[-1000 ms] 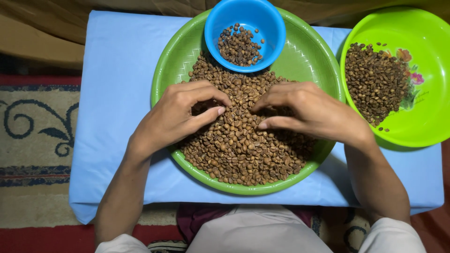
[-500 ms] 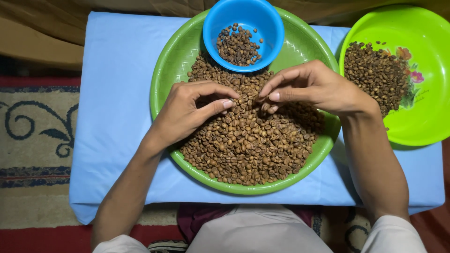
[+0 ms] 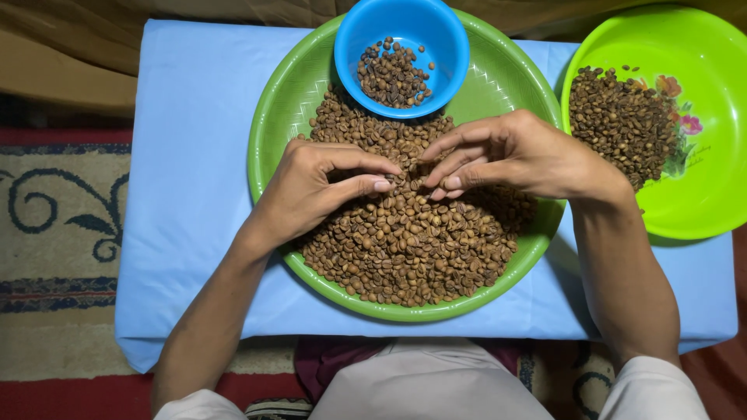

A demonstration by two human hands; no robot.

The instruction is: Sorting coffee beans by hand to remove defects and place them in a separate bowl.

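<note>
Both hands on beans (image 3: 405,241) below blue bowl (image 3: 401,54). Left hand (image 3: 311,190) and right hand (image 3: 513,155) pinch, fingertips together. Best picked lightly, one bean each.

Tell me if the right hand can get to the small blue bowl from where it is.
Probably yes. The right hand rests on the coffee beans in the green tray, just below the blue bowl, whose open top has nothing over it; the left hand lies off to the side.

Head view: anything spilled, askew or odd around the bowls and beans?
Nothing stands out. The beans stay inside the big green bowl, the blue bowl and the bright green basin. None visibly lie on the blue cloth. Both hands work over the pile.
</note>
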